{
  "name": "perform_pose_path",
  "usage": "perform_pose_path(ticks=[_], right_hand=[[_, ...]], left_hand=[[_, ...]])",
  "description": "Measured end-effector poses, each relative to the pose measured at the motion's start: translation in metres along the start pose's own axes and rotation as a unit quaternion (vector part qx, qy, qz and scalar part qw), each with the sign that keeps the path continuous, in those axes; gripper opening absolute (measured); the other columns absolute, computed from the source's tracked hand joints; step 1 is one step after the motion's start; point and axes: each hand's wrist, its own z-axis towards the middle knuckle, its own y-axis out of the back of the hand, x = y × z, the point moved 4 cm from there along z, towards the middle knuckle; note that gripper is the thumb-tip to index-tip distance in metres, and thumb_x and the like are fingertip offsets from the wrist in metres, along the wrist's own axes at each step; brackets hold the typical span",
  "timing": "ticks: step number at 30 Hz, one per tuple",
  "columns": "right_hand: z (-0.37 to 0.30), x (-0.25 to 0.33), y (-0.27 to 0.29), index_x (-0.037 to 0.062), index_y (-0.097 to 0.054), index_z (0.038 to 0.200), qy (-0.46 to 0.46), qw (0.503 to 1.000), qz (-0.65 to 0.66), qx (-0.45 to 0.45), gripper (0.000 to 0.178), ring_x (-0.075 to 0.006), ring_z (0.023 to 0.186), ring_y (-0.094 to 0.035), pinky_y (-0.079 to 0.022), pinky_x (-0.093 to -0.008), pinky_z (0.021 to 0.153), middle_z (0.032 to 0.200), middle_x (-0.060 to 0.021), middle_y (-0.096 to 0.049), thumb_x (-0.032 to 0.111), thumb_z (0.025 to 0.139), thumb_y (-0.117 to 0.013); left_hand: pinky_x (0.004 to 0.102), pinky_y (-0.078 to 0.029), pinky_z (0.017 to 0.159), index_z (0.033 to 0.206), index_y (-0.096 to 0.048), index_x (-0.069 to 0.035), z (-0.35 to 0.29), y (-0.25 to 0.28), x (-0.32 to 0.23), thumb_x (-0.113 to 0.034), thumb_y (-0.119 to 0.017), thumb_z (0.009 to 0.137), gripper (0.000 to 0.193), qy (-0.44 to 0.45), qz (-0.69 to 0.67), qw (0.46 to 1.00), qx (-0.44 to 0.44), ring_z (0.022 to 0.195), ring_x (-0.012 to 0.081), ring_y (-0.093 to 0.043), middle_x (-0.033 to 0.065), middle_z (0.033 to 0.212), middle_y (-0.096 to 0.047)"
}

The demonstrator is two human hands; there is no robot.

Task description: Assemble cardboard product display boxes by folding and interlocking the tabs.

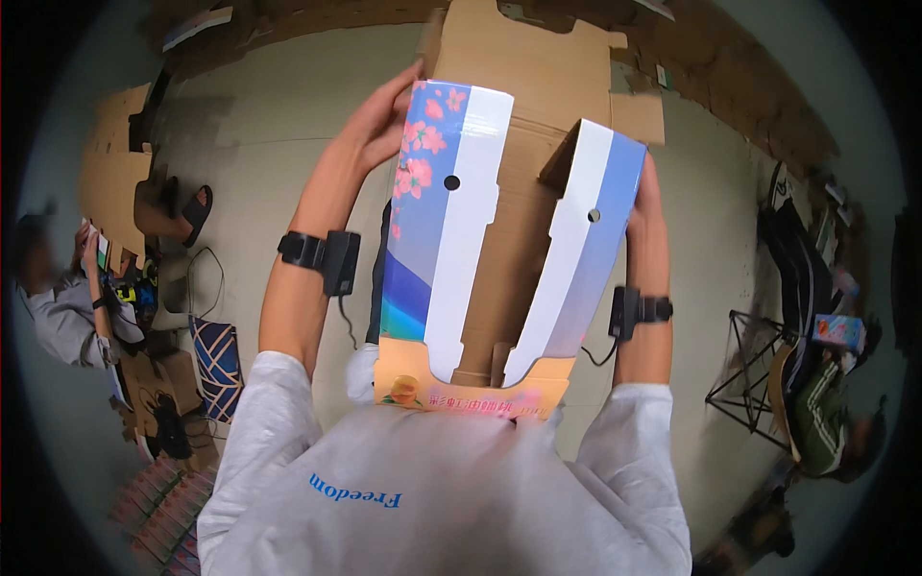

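Observation:
A partly folded cardboard box (469, 230) spans the space between my arms, its near end against my shirt. Its printed outside is blue with pink blossoms, and the near panel is orange; bare brown card shows within. Two long side flaps with white strips and round holes lean inward, leaving a gap between them. My left hand (384, 123) grips the far left corner, with its fingertips partly behind the card. At the right side, my right hand (649, 197) holds the outer wall, and most of its fingers are hidden by the panel. The far brown flap (523, 58) stands unfolded beyond.
To the left, another person (72, 312) handles a brown cardboard sheet (115, 182). A patterned blue bag (217, 370) and stacked printed cartons (163, 509) are below. On the right are a black wire frame (749, 384), dark clothing (802, 269) and a small colourful box (838, 331).

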Motion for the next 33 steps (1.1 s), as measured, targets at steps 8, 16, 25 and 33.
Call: perform_pose_path(ticks=[8,16,25,33], right_hand=[[-0.007,0.055,-0.084,0.0016,-0.055,0.143,0.112,0.953,-0.271,0.077,0.045,-0.0184,0.097,-0.072,-0.061,-0.0325,0.079,0.122,-0.0107,-0.071,0.035,0.113,-0.052],[-0.081,0.063,-0.086,-0.0002,-0.065,0.101,0.131,0.963,-0.133,0.195,0.054,-0.0226,0.113,-0.064,-0.054,-0.0359,0.101,0.116,-0.0171,-0.068,0.052,0.107,-0.056],[-0.106,0.060,-0.080,-0.0025,-0.072,0.120,0.128,0.932,-0.339,0.003,0.026,-0.0166,0.109,-0.068,-0.054,-0.0288,0.099,0.120,-0.0118,-0.072,0.004,0.104,-0.053],[-0.091,0.025,-0.061,-0.0027,-0.072,0.100,0.303,0.908,-0.271,-0.102,0.022,-0.0221,0.119,-0.066,-0.051,-0.0332,0.105,0.128,-0.0176,-0.073,-0.001,0.101,-0.050]], left_hand=[[0.0296,-0.058,0.094,0.142,-0.054,0.000,-0.007,-0.078,-0.048,-0.001,-0.071,0.090,0.055,-0.193,0.318,0.928,-0.030,0.111,0.0149,-0.067,0.0111,0.124,-0.067],[0.0402,-0.049,0.107,0.103,-0.064,-0.003,-0.073,-0.097,-0.020,-0.019,-0.057,0.101,0.018,-0.231,0.151,0.951,0.141,0.128,0.0306,-0.061,0.0189,0.125,-0.068],[0.0413,-0.028,0.128,0.116,-0.073,-0.004,-0.072,-0.130,0.003,0.000,-0.056,0.077,0.042,-0.185,0.396,0.899,-0.004,0.157,0.0290,-0.035,0.0185,0.150,-0.059],[0.0394,-0.031,0.125,0.112,-0.075,-0.002,-0.051,-0.116,0.034,0.001,-0.046,0.087,0.039,-0.302,0.449,0.837,-0.088,0.157,0.0319,-0.035,0.0145,0.153,-0.058]])
